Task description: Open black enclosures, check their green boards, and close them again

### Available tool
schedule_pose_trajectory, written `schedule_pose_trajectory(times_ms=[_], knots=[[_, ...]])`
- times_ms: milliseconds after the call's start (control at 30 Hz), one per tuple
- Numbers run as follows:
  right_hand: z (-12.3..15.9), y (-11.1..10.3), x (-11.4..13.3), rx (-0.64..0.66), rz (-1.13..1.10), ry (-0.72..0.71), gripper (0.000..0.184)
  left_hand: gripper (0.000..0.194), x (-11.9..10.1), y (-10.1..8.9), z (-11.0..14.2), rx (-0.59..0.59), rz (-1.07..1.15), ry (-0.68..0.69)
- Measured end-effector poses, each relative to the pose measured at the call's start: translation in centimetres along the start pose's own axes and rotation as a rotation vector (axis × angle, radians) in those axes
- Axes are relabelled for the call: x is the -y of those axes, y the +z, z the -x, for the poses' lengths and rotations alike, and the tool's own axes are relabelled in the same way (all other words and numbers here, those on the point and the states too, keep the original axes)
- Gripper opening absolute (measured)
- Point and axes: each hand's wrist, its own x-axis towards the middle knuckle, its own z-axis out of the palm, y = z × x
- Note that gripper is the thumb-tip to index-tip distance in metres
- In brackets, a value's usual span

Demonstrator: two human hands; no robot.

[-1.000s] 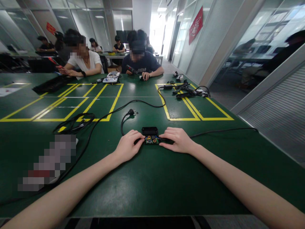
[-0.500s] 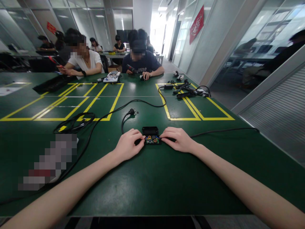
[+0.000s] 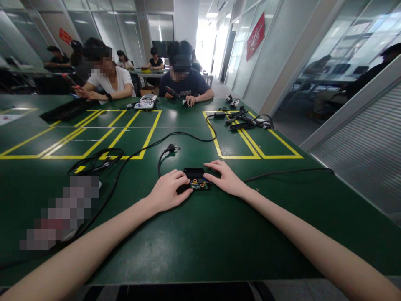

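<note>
An opened black power adapter (image 3: pixel 201 187) lies on the green table, its circuit board with orange-ringed coils showing. Its black lid or shell half (image 3: pixel 194 172) stands right behind the board. My left hand (image 3: pixel 167 190) grips the adapter's left end between thumb and fingers. At the right end, my right hand (image 3: pixel 226 179) has its fingers spread, the forefinger over the lid's right corner and the thumb close to the board. A black cable with a plug (image 3: pixel 171 148) comes out past my left hand, and another black cable (image 3: pixel 282 173) runs off rightward from behind my right hand.
A coiled black cable (image 3: pixel 97 162) and a blurred-out long pale object (image 3: pixel 64 213) lie to the left. Yellow tape outlines (image 3: pixel 150 133) mark the green table (image 3: pixel 175 251). Across it, tangled cables (image 3: pixel 247 121) lie near a person (image 3: pixel 184 83) in dark blue, with another person (image 3: pixel 111 83) beside.
My right hand has loosened from the adapter's right end; its fingers have spread and lifted toward the lid. My left hand stays at the left end, its thumb slightly further along the near edge.
</note>
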Motion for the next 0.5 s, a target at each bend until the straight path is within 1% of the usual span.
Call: schedule_pose_trajectory(times_ms=[67,200,267,433,500], knots=[[0.01,0.22,0.09,-0.009,-0.058,0.025,0.034,0.010,0.03,0.08,0.05,-0.004,0.018,-0.006],[-0.05,0.79,0.41,-0.043,-0.057,0.058,0.023,0.010,0.13,0.19,0.15,-0.073,0.037,-0.030],[-0.07,0.97,0.44,-0.055,-0.072,0.075,0.021,0.010,0.14,0.25,0.16,-0.087,0.056,-0.046],[-0.08,1.03,0.35,-0.067,-0.083,0.047,0.029,0.013,-0.14,0.39,0.17,-0.025,0.140,-0.127],[-0.11,0.97,0.40,-0.057,-0.085,0.050,0.027,0.013,-0.29,0.39,0.21,-0.022,0.181,-0.147]])
